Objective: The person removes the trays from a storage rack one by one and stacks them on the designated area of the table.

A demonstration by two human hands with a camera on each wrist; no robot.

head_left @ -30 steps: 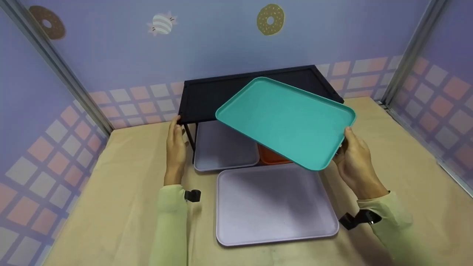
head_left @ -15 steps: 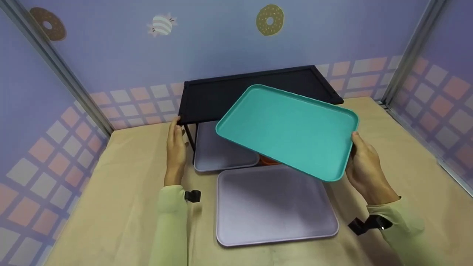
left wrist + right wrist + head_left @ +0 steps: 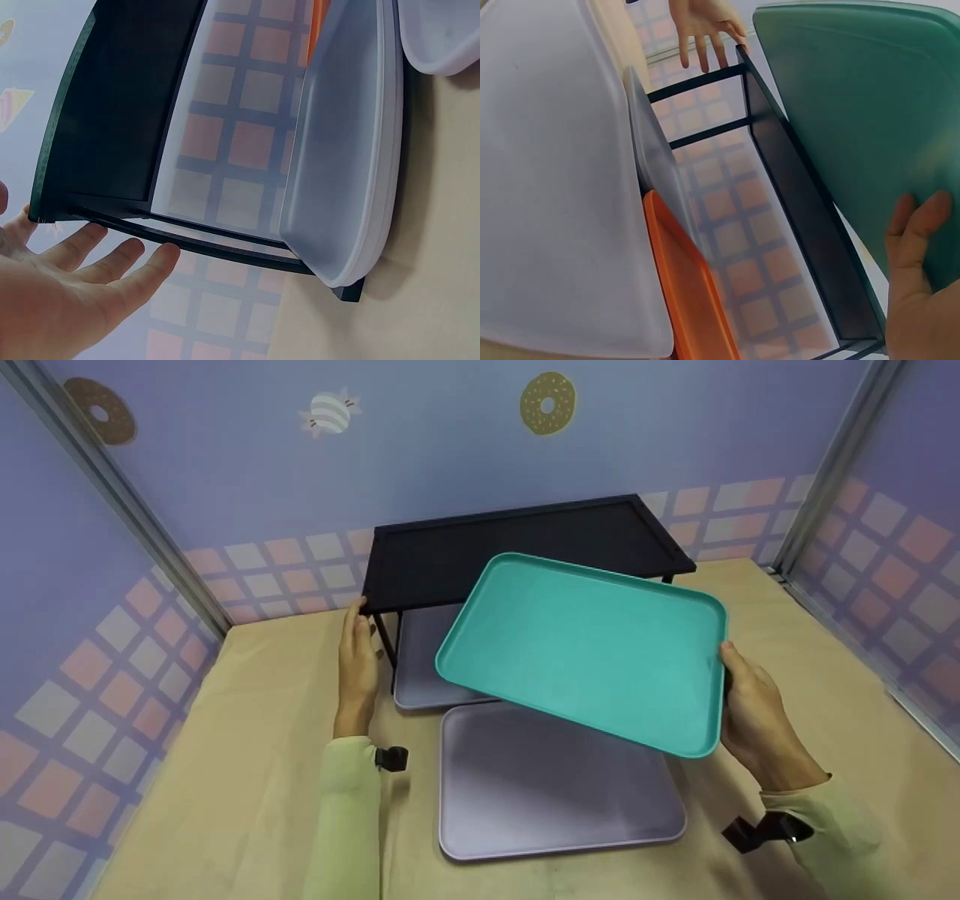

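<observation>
My right hand (image 3: 761, 727) grips a turquoise tray (image 3: 589, 652) by its right short edge, thumb on the rim and fingers underneath in the right wrist view. The tray is held in the air, tilted, overlapping the front of a black two-tier rack (image 3: 450, 570) in the head view. Against the rack's left side, my left hand (image 3: 358, 667) rests with extended fingers near the top corner. Below the rack's top lie a greyish-lavender tray (image 3: 427, 679) on the left and an orange tray (image 3: 690, 292), which the turquoise tray hides in the head view.
A pale lavender tray (image 3: 555, 802) lies flat on the beige-covered table (image 3: 255, 780) in front of the rack. Patterned purple wall panels (image 3: 450, 450) stand behind and on both sides, joined by metal posts (image 3: 832, 457).
My right hand has drawn the turquoise tray toward me, down and slightly right, covering the orange tray in the head view. My left hand has stayed at the rack.
</observation>
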